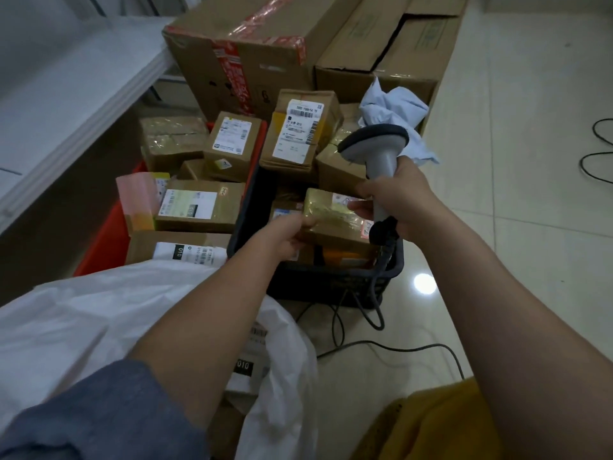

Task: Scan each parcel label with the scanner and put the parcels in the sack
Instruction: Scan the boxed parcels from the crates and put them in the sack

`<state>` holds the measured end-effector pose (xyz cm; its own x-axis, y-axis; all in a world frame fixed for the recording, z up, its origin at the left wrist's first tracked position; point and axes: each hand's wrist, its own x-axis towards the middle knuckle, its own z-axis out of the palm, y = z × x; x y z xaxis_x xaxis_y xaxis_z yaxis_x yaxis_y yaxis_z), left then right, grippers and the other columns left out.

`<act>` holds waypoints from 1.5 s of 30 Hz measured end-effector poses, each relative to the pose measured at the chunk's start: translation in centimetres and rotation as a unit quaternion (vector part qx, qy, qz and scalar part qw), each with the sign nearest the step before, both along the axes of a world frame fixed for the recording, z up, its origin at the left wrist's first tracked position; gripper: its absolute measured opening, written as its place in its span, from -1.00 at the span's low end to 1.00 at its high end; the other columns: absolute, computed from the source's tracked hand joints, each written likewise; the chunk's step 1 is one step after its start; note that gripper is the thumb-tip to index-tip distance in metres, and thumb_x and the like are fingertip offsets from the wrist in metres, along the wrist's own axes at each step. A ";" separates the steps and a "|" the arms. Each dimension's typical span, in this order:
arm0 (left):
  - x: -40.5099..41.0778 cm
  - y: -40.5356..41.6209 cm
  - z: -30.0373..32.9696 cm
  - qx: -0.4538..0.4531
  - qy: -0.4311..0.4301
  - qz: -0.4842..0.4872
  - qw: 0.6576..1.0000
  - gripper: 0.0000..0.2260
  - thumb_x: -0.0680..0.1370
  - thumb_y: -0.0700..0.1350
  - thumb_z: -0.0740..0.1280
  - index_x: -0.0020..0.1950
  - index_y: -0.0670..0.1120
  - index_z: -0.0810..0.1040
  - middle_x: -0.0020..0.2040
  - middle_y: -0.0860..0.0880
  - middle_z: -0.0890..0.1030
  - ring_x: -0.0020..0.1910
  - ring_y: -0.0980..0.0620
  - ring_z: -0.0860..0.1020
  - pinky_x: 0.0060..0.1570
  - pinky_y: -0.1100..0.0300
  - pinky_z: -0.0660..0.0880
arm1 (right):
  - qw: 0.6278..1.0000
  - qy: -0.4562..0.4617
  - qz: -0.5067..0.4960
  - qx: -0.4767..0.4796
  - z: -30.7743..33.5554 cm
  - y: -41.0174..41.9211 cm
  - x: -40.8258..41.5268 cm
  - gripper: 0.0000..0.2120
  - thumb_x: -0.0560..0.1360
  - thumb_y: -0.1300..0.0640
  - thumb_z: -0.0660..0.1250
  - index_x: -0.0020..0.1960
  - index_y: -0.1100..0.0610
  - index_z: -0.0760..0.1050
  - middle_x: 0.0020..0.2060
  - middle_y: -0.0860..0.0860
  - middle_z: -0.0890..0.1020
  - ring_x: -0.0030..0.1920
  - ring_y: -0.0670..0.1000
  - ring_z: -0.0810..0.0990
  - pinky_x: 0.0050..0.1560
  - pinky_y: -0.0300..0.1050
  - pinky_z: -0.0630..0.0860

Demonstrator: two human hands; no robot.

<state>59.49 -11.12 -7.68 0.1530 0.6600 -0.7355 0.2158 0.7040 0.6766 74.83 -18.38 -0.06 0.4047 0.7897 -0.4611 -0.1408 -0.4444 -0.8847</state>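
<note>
The left hand [292, 235] grips the near-left end of a tape-wrapped parcel [335, 220] over the black crate [331, 280] — the right hand [394, 197] grasps the scanner [374, 144] handle and pinches the parcel's far-right edge. The white sack [83, 313] lies near left.

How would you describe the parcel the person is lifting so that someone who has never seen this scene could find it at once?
Start at the black crate on the floor, right of the red crate. Just above its contents, the left hand grips one end of a small brown parcel, with the scanner beside it in the right hand. Unlike its neighbours, it is held up and wrapped in glossy yellowish tape.
</note>
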 end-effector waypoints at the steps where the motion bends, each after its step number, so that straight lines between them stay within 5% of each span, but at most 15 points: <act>1: -1.0 0.0 1.1 0.003 -0.008 0.005 1.000 -0.83 0.57 -0.23 0.34 0.15 -0.19 0.48 -0.05 -0.11 0.60 -0.06 0.00 0.58 -0.13 0.22 0.54 | 1.000 -0.003 -0.003 -0.001 0.3 -0.2 -0.2 -0.49 0.52 0.37 0.31 0.38 0.08 0.26 0.09 0.20 0.48 -0.36 0.02 0.68 -0.33 -0.11 0.63; 7: -9.4 -1.9 5.9 0.047 -0.066 0.060 0.995 -0.84 0.52 -0.28 0.37 0.08 -0.17 0.54 -0.01 -0.11 0.65 -0.03 0.01 0.61 -0.09 0.22 0.56 | 0.998 -0.022 0.050 0.029 2.7 -2.3 -3.5 -0.60 0.49 0.26 0.41 0.28 0.15 0.35 -0.10 0.19 0.55 -0.41 -0.01 0.53 -0.39 -0.14 0.54; 10: -14.3 -4.0 7.3 0.096 -0.122 0.097 0.983 -0.67 0.50 -0.32 0.37 0.24 -0.15 0.49 0.11 -0.11 0.64 0.07 -0.01 0.61 -0.12 0.23 0.56 | 0.995 0.052 0.059 0.062 4.4 -4.0 -6.5 -0.81 0.55 0.12 0.38 0.11 0.12 0.45 -0.19 0.09 0.56 -0.41 -0.04 0.51 -0.40 -0.16 0.51; 15: -21.2 -6.9 8.1 0.140 -0.187 0.201 0.951 -0.34 0.34 -0.39 0.44 0.42 -0.21 0.36 0.25 -0.23 0.57 0.15 -0.11 0.62 0.07 0.12 0.58 | 0.991 0.081 0.092 0.053 7.0 -5.7 -12.0 -0.74 0.58 -0.10 0.30 0.07 0.10 0.47 -0.14 0.07 0.58 -0.29 0.04 0.54 -0.24 -0.06 0.51; 18: -23.4 -7.7 8.8 0.130 -0.205 0.228 0.943 -0.48 0.44 -0.38 0.39 0.39 -0.21 0.42 0.16 -0.18 0.62 0.02 -0.02 0.65 -0.10 0.21 0.61 | 0.986 0.092 0.122 0.068 8.6 -6.1 -14.6 -0.70 0.62 -0.09 0.24 0.06 0.16 0.47 -0.20 0.10 0.57 -0.36 0.04 0.53 -0.29 -0.08 0.47; 21: -24.5 -8.3 9.3 0.100 -0.215 0.250 0.939 -0.57 0.50 -0.33 0.36 0.37 -0.18 0.44 0.16 -0.18 0.58 0.09 -0.04 0.59 0.02 0.18 0.59 | 0.980 0.076 0.154 0.100 9.4 -6.3 -15.7 -0.64 0.64 -0.06 0.21 0.21 0.24 0.43 -0.20 0.11 0.55 -0.43 -0.01 0.56 -0.40 -0.14 0.49; 29: -26.0 -7.4 8.7 0.075 -0.214 0.282 0.932 -0.57 0.49 -0.32 0.39 0.35 -0.20 0.45 0.17 -0.21 0.56 0.20 -0.10 0.55 0.24 0.06 0.50 | 0.969 -0.014 0.192 0.157 10.7 -6.4 -16.3 -0.75 0.65 -0.02 0.18 0.05 0.14 0.53 -0.17 0.10 0.55 -0.39 -0.04 0.55 -0.30 -0.13 0.50; 36: -25.7 -6.2 7.8 0.077 -0.202 0.289 0.933 -0.47 0.41 -0.29 0.47 0.37 -0.15 0.45 0.25 -0.18 0.56 0.20 -0.09 0.57 0.03 0.13 0.61 | 0.967 -0.012 0.189 0.169 11.4 -6.2 -15.3 -0.74 0.66 0.00 0.17 0.07 0.15 0.53 -0.20 0.07 0.54 -0.46 -0.08 0.54 -0.46 -0.26 0.48; 45: -25.2 -6.2 7.8 0.083 -0.194 0.300 0.930 -0.50 0.44 -0.31 0.45 0.36 -0.18 0.44 0.24 -0.19 0.55 0.20 -0.09 0.55 0.10 0.12 0.57 | 0.967 -0.002 0.191 0.168 11.4 -6.2 -14.7 -0.73 0.65 -0.01 0.17 0.12 0.17 0.51 -0.09 0.10 0.55 -0.41 -0.05 0.53 -0.43 -0.22 0.50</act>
